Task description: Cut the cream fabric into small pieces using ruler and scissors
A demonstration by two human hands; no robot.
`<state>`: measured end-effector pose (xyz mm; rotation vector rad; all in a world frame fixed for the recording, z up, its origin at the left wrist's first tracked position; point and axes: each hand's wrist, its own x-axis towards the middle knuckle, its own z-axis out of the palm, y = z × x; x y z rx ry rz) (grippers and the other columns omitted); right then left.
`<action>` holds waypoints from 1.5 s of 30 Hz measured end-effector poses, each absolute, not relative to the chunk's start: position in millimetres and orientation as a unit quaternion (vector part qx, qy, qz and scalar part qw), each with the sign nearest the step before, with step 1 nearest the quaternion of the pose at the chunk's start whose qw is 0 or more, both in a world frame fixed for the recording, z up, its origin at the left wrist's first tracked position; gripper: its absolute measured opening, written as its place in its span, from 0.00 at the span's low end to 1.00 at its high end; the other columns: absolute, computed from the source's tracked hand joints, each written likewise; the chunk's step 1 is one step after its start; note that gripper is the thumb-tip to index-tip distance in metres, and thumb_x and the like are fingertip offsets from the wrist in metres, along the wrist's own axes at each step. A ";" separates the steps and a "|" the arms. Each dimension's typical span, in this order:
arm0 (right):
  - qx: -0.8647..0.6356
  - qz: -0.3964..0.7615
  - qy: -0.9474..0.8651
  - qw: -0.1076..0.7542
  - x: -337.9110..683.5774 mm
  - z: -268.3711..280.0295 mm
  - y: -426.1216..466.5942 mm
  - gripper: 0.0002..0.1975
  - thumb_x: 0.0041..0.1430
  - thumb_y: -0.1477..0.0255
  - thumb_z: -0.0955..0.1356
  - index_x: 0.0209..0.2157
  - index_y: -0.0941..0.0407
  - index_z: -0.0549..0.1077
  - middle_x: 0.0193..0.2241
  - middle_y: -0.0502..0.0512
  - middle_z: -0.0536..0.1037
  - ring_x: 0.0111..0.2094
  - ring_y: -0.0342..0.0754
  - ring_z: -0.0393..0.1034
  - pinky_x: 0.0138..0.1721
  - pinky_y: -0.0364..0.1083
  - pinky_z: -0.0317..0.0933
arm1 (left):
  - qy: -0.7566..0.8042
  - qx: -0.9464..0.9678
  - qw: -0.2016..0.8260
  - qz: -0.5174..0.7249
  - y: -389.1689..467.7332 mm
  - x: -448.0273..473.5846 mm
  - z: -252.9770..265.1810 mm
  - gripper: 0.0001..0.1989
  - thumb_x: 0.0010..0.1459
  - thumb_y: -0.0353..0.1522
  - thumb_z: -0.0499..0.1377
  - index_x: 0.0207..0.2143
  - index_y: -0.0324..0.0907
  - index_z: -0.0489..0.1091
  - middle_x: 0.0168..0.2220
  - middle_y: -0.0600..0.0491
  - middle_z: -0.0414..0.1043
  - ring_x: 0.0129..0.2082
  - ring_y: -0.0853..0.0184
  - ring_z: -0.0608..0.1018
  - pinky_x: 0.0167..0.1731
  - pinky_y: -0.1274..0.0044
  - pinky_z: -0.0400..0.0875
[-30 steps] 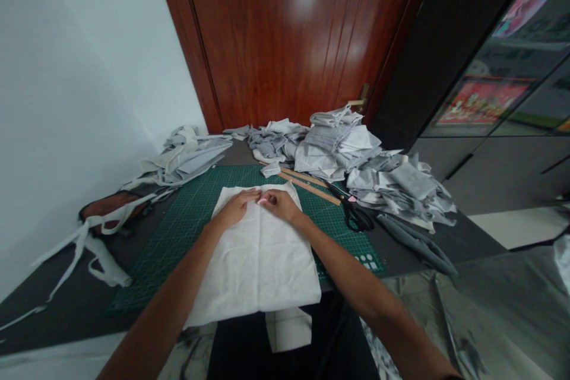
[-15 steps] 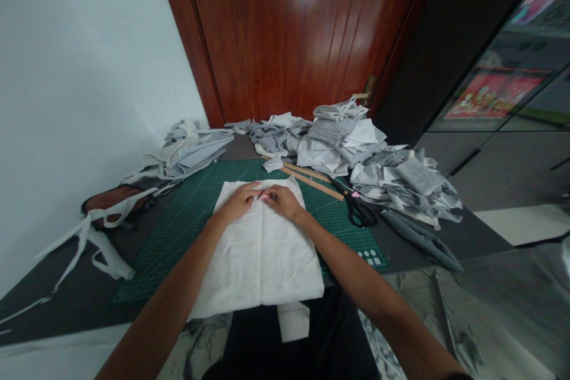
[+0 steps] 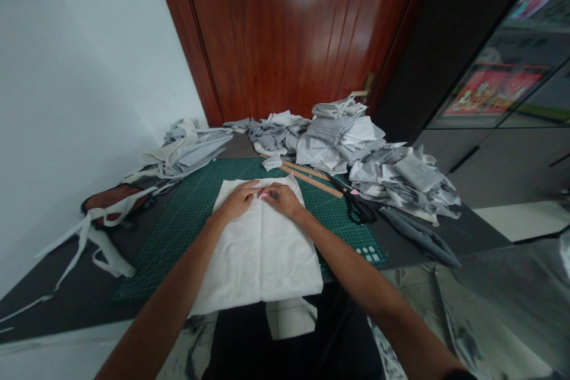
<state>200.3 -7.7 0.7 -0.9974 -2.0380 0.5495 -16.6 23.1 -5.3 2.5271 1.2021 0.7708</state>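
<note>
A white cloth [image 3: 267, 249] lies flat with a crease down its middle, its near edge hanging past the table's front. My left hand [image 3: 238, 200] rests on the upper left part of the cloth, fingers stretched out and pressing it. Close beside it, my right hand [image 3: 281, 199] is closed in a pinch at the top of the crease. Something small and pinkish shows at its fingertips; I cannot make out whether it is a held piece or a fingernail. Beneath the cloth is a green cutting mat [image 3: 178, 237] with grid lines.
Black scissors [image 3: 360, 211] and wooden rulers [image 3: 312, 181] lie right of the cloth. Grey and white fabric piles [image 3: 338, 136] line the back, with more fabric [image 3: 187, 151] at the left. A brown pouch [image 3: 113, 202] with white straps sits by the wall.
Both hands stay almost in place on the cloth, with the right fingertips shifting very slightly. The view tilts a little, and the legs below the table have moved apart.
</note>
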 end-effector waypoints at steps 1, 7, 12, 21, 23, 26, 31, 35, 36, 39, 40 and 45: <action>-0.393 0.215 -0.803 0.392 200.1 0.8 -7.7 0.05 0.66 0.73 0.72 0.38 0.54 0.83 0.40 0.54 0.84 0.41 0.47 0.76 0.47 0.45 0.64 | 0.410 0.865 0.119 0.264 23.1 -16.6 -5.3 0.25 0.63 0.26 0.48 0.54 0.40 0.79 0.64 0.45 0.72 0.66 0.60 0.72 0.69 0.64 0.64; -0.404 0.205 -0.803 0.387 199.6 2.6 -8.5 0.05 0.65 0.73 0.72 0.38 0.54 0.83 0.40 0.55 0.84 0.38 0.47 0.75 0.45 0.45 0.64 | 0.414 0.863 0.123 0.260 22.5 -16.2 -3.8 0.25 0.62 0.26 0.48 0.54 0.43 0.79 0.64 0.48 0.72 0.65 0.61 0.72 0.68 0.63 0.65; -0.410 0.199 -0.805 0.381 202.4 3.1 -8.4 0.05 0.65 0.73 0.72 0.39 0.55 0.84 0.39 0.55 0.83 0.38 0.47 0.76 0.46 0.45 0.64 | 0.417 0.865 0.117 0.255 22.9 -16.4 -4.0 0.25 0.62 0.26 0.48 0.55 0.41 0.79 0.65 0.47 0.72 0.66 0.61 0.72 0.69 0.65 0.64; -0.426 0.195 -0.803 0.368 211.8 2.1 -5.1 0.06 0.65 0.71 0.72 0.39 0.55 0.84 0.40 0.55 0.84 0.39 0.48 0.76 0.45 0.45 0.64 | 0.426 0.863 0.116 0.245 23.3 -15.9 -3.6 0.26 0.63 0.26 0.48 0.56 0.44 0.78 0.65 0.48 0.71 0.66 0.61 0.71 0.69 0.64 0.64; -0.429 0.194 -0.803 0.367 213.5 2.1 -4.7 0.06 0.65 0.71 0.73 0.39 0.54 0.84 0.40 0.55 0.84 0.40 0.48 0.75 0.46 0.45 0.64 | 0.426 0.863 0.115 0.245 22.6 -15.6 -3.2 0.26 0.63 0.27 0.47 0.57 0.44 0.78 0.65 0.49 0.70 0.66 0.62 0.71 0.69 0.64 0.63; -0.433 0.192 -0.801 0.367 216.1 2.5 -4.2 0.06 0.64 0.71 0.73 0.39 0.54 0.84 0.39 0.56 0.84 0.39 0.48 0.75 0.45 0.45 0.64 | 0.427 0.863 0.114 0.244 21.6 -15.5 -2.3 0.27 0.63 0.27 0.47 0.57 0.44 0.78 0.66 0.49 0.70 0.66 0.63 0.71 0.70 0.65 0.62; -0.435 0.190 -0.800 0.366 221.8 5.1 -4.6 0.06 0.64 0.71 0.72 0.38 0.54 0.84 0.37 0.54 0.84 0.36 0.47 0.74 0.43 0.45 0.64 | 0.424 0.865 0.114 0.242 21.1 -15.7 -1.8 0.27 0.63 0.27 0.47 0.57 0.44 0.78 0.66 0.49 0.70 0.66 0.62 0.71 0.70 0.66 0.61; -0.435 0.189 -0.804 0.359 226.8 6.6 -4.0 0.05 0.64 0.71 0.72 0.37 0.54 0.84 0.36 0.53 0.83 0.34 0.45 0.73 0.42 0.45 0.64 | 0.425 0.865 0.118 0.241 21.4 -15.8 -2.2 0.26 0.64 0.28 0.46 0.57 0.44 0.78 0.66 0.49 0.69 0.67 0.62 0.70 0.70 0.65 0.61; -0.436 0.188 -0.805 0.357 227.9 6.6 -3.7 0.05 0.64 0.71 0.72 0.37 0.54 0.84 0.35 0.53 0.83 0.33 0.45 0.73 0.41 0.45 0.63 | 0.424 0.865 0.120 0.239 21.5 -15.8 -2.2 0.27 0.64 0.28 0.46 0.57 0.44 0.78 0.66 0.49 0.69 0.67 0.62 0.70 0.70 0.66 0.61; -0.438 0.186 -0.806 0.351 230.8 6.6 -2.8 0.06 0.64 0.71 0.72 0.38 0.54 0.84 0.36 0.54 0.83 0.34 0.46 0.74 0.42 0.45 0.64 | 0.424 0.866 0.123 0.236 21.5 -16.1 -2.0 0.27 0.64 0.28 0.46 0.57 0.43 0.77 0.67 0.49 0.69 0.67 0.62 0.70 0.70 0.66 0.61; -0.439 0.185 -0.807 0.350 231.7 6.5 -2.5 0.06 0.64 0.71 0.72 0.38 0.54 0.84 0.36 0.54 0.83 0.35 0.46 0.74 0.42 0.45 0.64 | 0.424 0.866 0.124 0.236 21.6 -16.3 -2.0 0.27 0.64 0.28 0.46 0.58 0.43 0.77 0.67 0.48 0.69 0.67 0.62 0.70 0.70 0.66 0.61; -0.445 0.180 -0.809 0.339 236.3 7.2 -1.8 0.06 0.63 0.71 0.73 0.38 0.54 0.85 0.36 0.54 0.84 0.36 0.47 0.76 0.42 0.44 0.64 | 0.419 0.867 0.125 0.241 23.2 -17.7 -3.6 0.27 0.64 0.28 0.46 0.58 0.44 0.77 0.67 0.49 0.68 0.66 0.62 0.70 0.70 0.64 0.61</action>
